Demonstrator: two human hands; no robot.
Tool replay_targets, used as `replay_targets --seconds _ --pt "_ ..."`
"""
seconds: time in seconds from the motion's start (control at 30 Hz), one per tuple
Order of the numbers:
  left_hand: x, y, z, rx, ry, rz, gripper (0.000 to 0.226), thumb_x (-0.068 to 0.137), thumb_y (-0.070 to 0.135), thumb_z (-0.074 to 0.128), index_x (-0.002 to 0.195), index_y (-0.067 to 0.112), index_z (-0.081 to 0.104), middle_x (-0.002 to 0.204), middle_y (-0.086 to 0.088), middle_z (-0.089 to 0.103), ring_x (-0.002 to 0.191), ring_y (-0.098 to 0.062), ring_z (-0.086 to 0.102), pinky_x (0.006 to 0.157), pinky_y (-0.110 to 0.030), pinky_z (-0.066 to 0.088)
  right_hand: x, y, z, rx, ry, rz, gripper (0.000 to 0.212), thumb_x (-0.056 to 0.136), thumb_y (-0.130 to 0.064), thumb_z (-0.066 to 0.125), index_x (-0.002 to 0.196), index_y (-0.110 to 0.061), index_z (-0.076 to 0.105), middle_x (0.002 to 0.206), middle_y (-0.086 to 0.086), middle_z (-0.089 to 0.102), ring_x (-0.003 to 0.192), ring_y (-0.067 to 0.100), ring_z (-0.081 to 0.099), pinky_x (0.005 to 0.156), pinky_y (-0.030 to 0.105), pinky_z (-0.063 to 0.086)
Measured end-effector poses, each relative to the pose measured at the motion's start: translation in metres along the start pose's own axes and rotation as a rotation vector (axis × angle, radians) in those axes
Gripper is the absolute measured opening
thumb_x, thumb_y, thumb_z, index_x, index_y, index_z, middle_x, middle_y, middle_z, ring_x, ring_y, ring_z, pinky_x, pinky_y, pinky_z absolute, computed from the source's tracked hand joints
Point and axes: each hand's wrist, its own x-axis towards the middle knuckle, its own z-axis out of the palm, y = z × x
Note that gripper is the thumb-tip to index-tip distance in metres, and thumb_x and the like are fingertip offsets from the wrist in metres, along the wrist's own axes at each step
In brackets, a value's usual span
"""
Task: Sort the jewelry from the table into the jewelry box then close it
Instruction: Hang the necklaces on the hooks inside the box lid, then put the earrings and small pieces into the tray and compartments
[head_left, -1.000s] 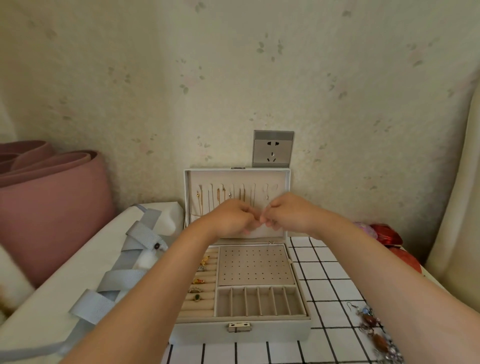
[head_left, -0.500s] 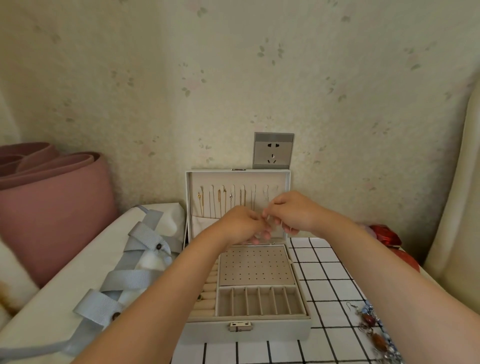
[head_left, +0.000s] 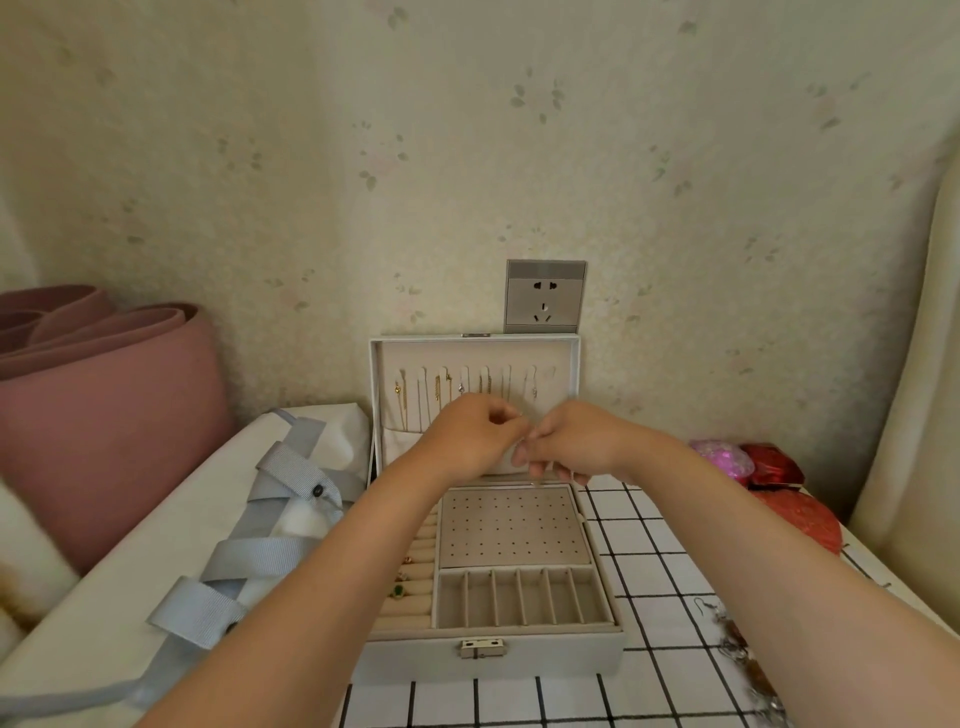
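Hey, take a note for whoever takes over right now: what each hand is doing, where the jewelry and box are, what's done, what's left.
Left hand and right hand: fingertips together before the upright lid, seemingly pinching a fine piece too small to identify.
Jewelry box open on the checked table.
Done: necklaces hang in the lid; rings sit in the left rolls.
Left: earrings lie on the table at right; hole panel and slotted tray empty; box not yet closed.
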Motion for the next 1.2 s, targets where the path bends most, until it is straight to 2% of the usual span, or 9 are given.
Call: replay_targets --seconds 0.1,0.33,0.53,0.7,0.83,0.93,1.07,1.13,1.2 --pt "-0.001 -0.008 -0.001 0.233 0.036 0.051 0.019 0.092 0.031 0.059 0.104 0.022 0.070 0.098 0.008 0.063 0.095 -0.012 0.058 0.082 -0.031 0.050 -0.001 -0.007 -0.008 0.035 0.059 -0.018 0.012 0.090 -0.016 0.069 0.086 -0.010 0.078 0.074 0.003 0.073 0.049 0.010 0.048 0.044 0.023 0.040" --pt "-0.009 -0.012 0.010 0.688 0.056 0.203 0.031 0.093 0.027 0.052 0.119 0.011 0.060 0.112 -0.006 0.053 0.112 -0.024 0.048 0.081 -0.035 0.045 0.005 -0.013 -0.011 0.081 0.334 -0.151 0.019 0.093 -0.021 0.066 0.084 -0.009 0.077 0.082 0.005 0.075 0.051 0.012 0.053 0.046 0.020 0.041" --pt "-0.012 -0.010 0.015 0.772 0.051 0.205 0.040 0.092 0.032 0.054 0.127 0.012 0.057 0.123 -0.008 0.053 0.121 -0.026 0.042 0.098 -0.038 0.039 0.016 -0.002 -0.001 0.016 0.446 -0.261 0.025 0.098 -0.024 0.062 0.082 -0.010 0.076 0.086 0.007 0.075 0.041 0.002 0.052 0.048 0.018 0.047" --pt "-0.012 -0.005 0.009 0.740 0.035 0.192 0.033 0.093 0.033 0.053 0.121 0.015 0.057 0.115 -0.007 0.056 0.115 -0.026 0.047 0.094 -0.038 0.039 0.021 0.013 0.009 -0.348 0.451 -0.316 0.020 0.096 -0.018 0.061 0.082 -0.020 0.075 0.076 -0.007 0.069 0.072 0.012 0.063 0.071 0.040 0.057" --pt "-0.011 -0.006 0.009 0.712 0.025 0.167 0.028 0.092 0.034 0.054 0.112 0.015 0.061 0.109 -0.006 0.059 0.108 -0.025 0.052 0.089 -0.037 0.043 0.018 0.017 0.011 -0.530 0.404 -0.297 0.016 0.092 -0.017 0.061 0.091 -0.022 0.076 0.085 -0.005 0.071 0.080 0.016 0.064 0.073 0.038 0.057" --pt "-0.011 -0.006 0.008 0.704 0.016 0.164 0.031 0.092 0.034 0.053 0.116 0.016 0.061 0.111 -0.007 0.059 0.110 -0.025 0.051 0.091 -0.039 0.045 0.014 0.013 0.009 -0.562 0.411 -0.291 0.017 0.092 -0.016 0.061 0.095 -0.022 0.076 0.090 -0.004 0.072 0.083 0.017 0.065 0.074 0.035 0.055" --pt "-0.011 -0.002 0.006 0.713 0.008 0.170 0.030 0.094 0.033 0.051 0.117 0.018 0.063 0.108 -0.007 0.059 0.109 -0.025 0.051 0.086 -0.037 0.043 0.011 0.015 0.011 -0.584 0.245 -0.251 0.018 0.090 -0.017 0.058 0.089 -0.022 0.075 0.080 -0.002 0.069 0.073 0.017 0.064 0.068 0.039 0.056" --pt "-0.011 -0.001 0.006 0.737 0.004 0.164 0.033 0.094 0.035 0.051 0.120 0.018 0.063 0.110 -0.006 0.059 0.110 -0.025 0.051 0.087 -0.037 0.043 0.006 0.016 0.008 -0.530 0.230 -0.253 0.020 0.089 -0.015 0.059 0.097 -0.023 0.076 0.090 -0.003 0.073 0.082 0.015 0.066 0.077 0.040 0.057" --pt "-0.012 0.002 0.007 0.746 0.004 0.159 0.036 0.094 0.035 0.051 0.124 0.018 0.060 0.115 -0.006 0.059 0.113 -0.026 0.051 0.089 -0.038 0.043 -0.004 0.013 0.001 -0.462 0.261 -0.261 0.027 0.092 -0.011 0.061 0.113 -0.021 0.074 0.109 -0.009 0.070 0.098 0.008 0.063 0.092 0.030 0.052"
